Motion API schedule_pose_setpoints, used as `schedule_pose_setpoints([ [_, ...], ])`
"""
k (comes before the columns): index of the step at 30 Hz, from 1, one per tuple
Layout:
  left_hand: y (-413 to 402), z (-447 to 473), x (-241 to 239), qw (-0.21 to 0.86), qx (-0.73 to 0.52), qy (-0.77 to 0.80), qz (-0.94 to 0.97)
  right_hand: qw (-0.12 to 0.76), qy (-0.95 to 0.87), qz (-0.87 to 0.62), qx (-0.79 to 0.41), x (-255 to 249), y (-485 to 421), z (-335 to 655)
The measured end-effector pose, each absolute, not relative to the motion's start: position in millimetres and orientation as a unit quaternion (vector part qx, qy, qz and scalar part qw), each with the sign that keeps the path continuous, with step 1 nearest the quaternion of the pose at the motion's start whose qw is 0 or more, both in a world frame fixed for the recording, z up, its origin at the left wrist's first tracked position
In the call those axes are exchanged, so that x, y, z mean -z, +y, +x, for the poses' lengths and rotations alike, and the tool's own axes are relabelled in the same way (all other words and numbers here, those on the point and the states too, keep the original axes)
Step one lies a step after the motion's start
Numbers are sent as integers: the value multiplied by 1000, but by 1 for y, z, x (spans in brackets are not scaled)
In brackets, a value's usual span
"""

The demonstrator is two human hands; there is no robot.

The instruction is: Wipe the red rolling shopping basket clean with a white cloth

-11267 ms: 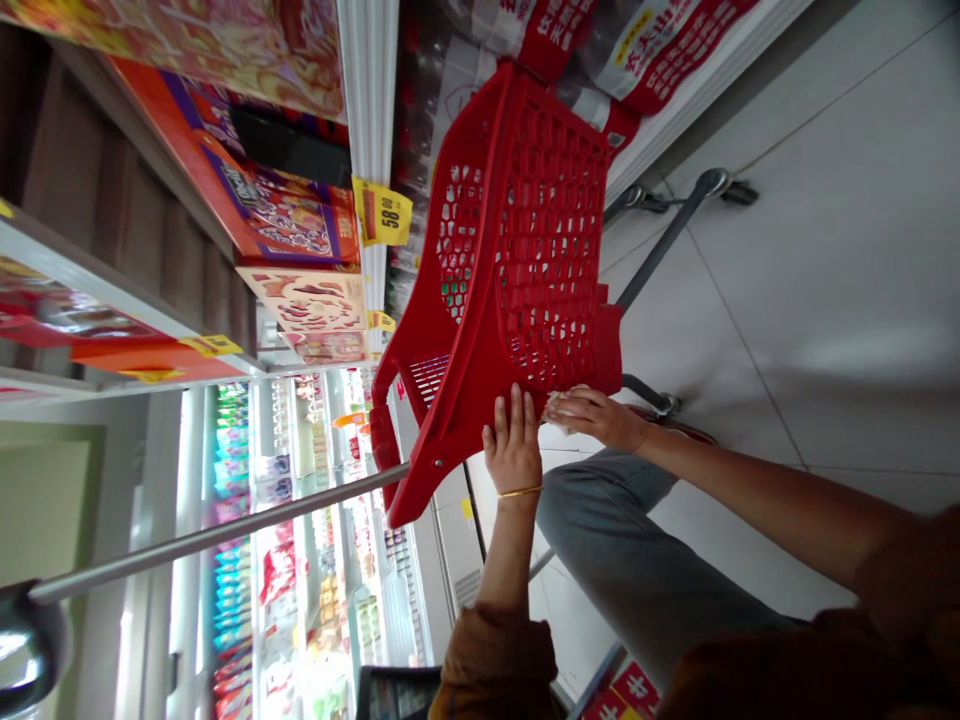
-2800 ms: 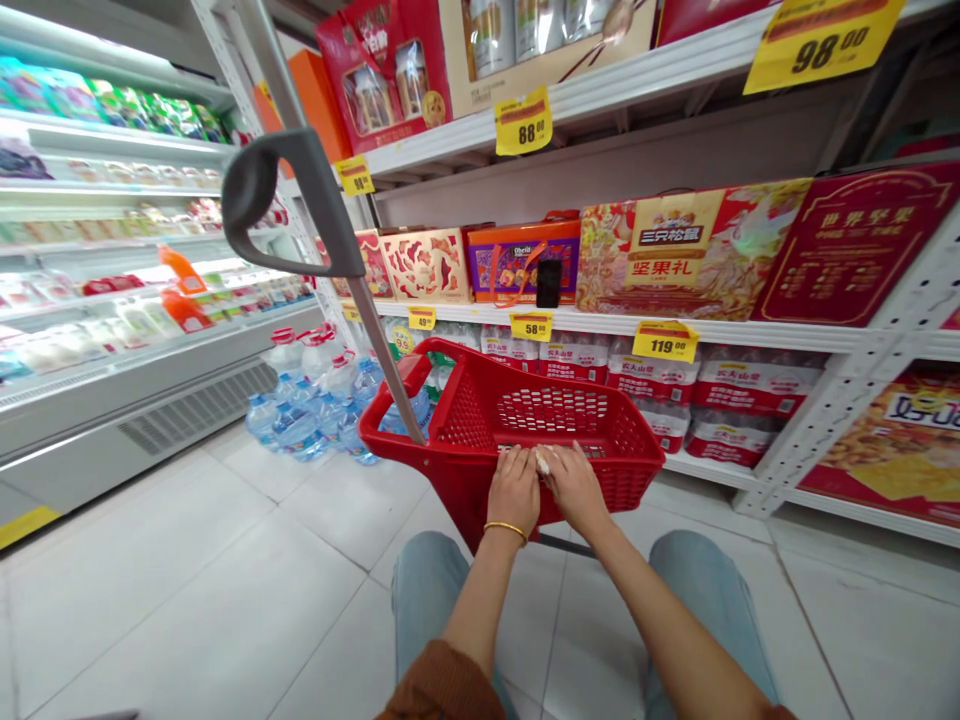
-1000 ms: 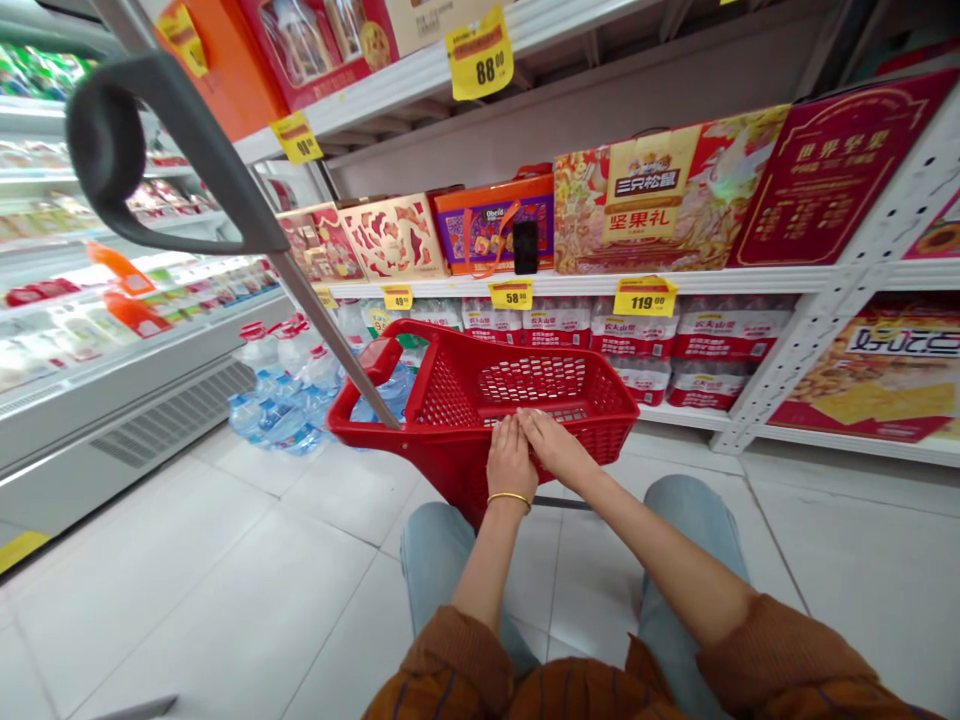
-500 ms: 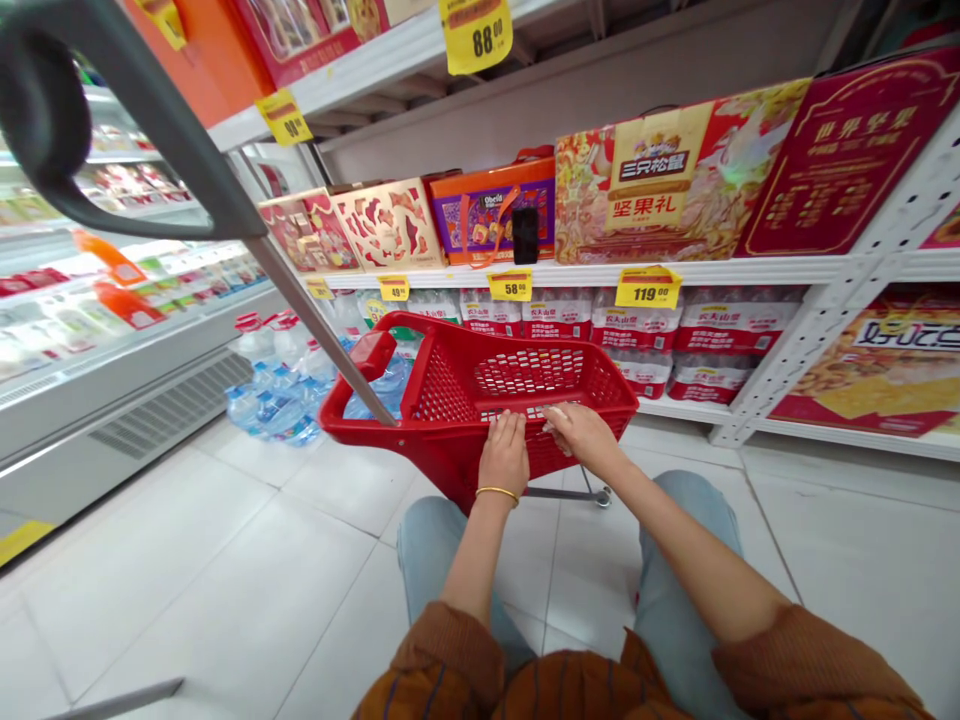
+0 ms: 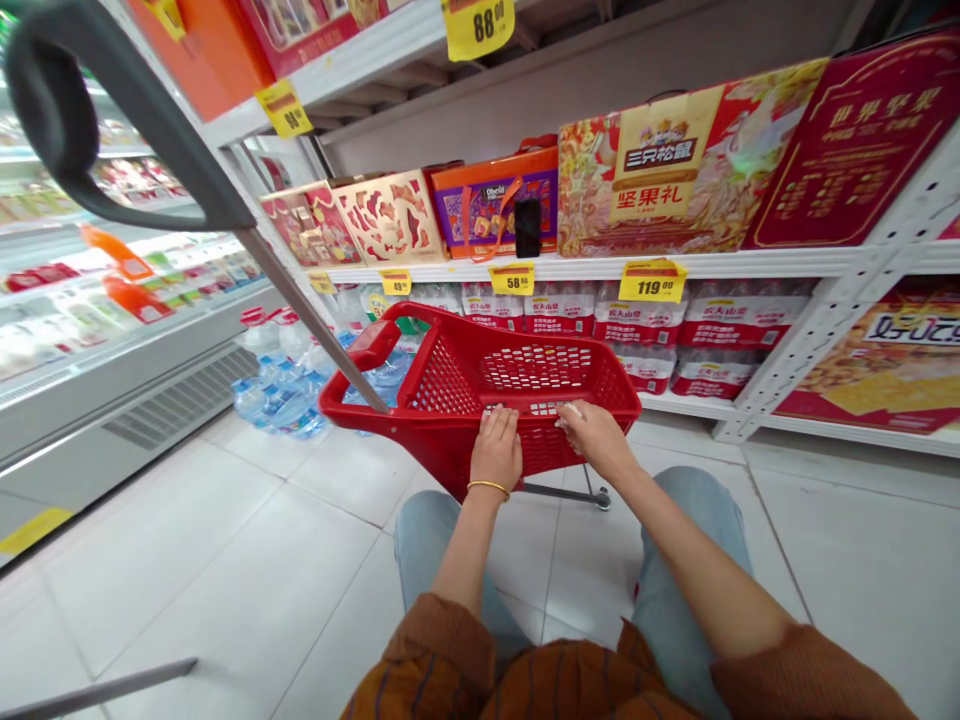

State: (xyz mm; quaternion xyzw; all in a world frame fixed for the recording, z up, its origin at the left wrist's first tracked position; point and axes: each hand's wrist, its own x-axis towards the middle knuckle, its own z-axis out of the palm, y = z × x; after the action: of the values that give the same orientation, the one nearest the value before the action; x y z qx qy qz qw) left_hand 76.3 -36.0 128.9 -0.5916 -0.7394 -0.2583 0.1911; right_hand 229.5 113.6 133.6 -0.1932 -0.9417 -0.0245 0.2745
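A red plastic shopping basket (image 5: pixel 431 425) with perforated walls, a grey metal pole and small wheels stands between my knees. My left hand (image 5: pixel 496 446), wearing a gold bangle, grips its near rim with the fingers laid over the edge. To the right, my right hand (image 5: pixel 598 436) is closed on a crumpled white wipe (image 5: pixel 568 412), pressed at the same rim. Whether it is paper or cloth I cannot tell. The fingertips of both hands are partly hidden by the rim.
Ahead, a white shelf (image 5: pixel 585 268) holds gift boxes (image 5: pixel 660 170) and a black phone (image 5: pixel 527 228) leaning upright. Packs of bottled water (image 5: pixel 731 325) fill the shelf below. Large water bottles (image 5: pixel 281 390) sit on the floor beside a refrigerated case (image 5: pixel 172 370). A dark handle (image 5: pixel 142 110) rises at upper left.
My right hand has shifted slightly right along the rim with the white wipe. My left hand stays on the rim. The view has moved slightly.
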Motion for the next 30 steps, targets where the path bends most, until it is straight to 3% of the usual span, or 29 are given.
schedule_pose_setpoints([
  [19,-64,53,-137,171,261,-750,-583,269,-921,-277,52,-132,54,209],
  [30,-37,92,-120,178,245,-736,-606,277,-931,-230,58,-131,42,202],
])
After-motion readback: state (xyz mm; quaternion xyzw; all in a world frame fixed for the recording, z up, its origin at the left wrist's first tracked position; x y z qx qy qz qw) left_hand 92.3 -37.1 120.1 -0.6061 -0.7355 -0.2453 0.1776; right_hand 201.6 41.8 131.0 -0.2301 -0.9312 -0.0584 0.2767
